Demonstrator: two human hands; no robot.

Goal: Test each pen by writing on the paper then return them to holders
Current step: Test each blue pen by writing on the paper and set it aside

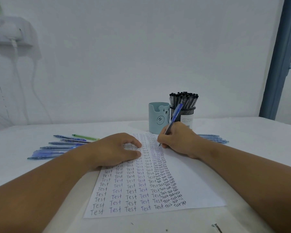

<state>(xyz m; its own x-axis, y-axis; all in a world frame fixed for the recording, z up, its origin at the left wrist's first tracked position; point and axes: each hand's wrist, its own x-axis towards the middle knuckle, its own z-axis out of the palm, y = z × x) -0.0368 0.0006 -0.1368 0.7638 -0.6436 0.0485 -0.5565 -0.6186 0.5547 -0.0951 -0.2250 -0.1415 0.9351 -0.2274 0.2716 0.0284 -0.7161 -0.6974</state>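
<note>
We've got the blue pen [173, 121] pinched in our right hand [178, 140], tip down on the far right part of the paper [195, 185], next to a very cramped column of "Test"s. Left hand [115, 149] lies on the sheet with loosely curled fingers, pinning it, holding nothing. Probably best to keep strokes small and light here, since the rows already overlap. The right margin looks bare, so there's room to drift that way. The bear cup [158, 117] and mesh cup [183, 115] sit just beyond the far edge, close to the pen's top end. Loose pens [60, 147] lie left, and more pens [212, 138] lie right.
</note>
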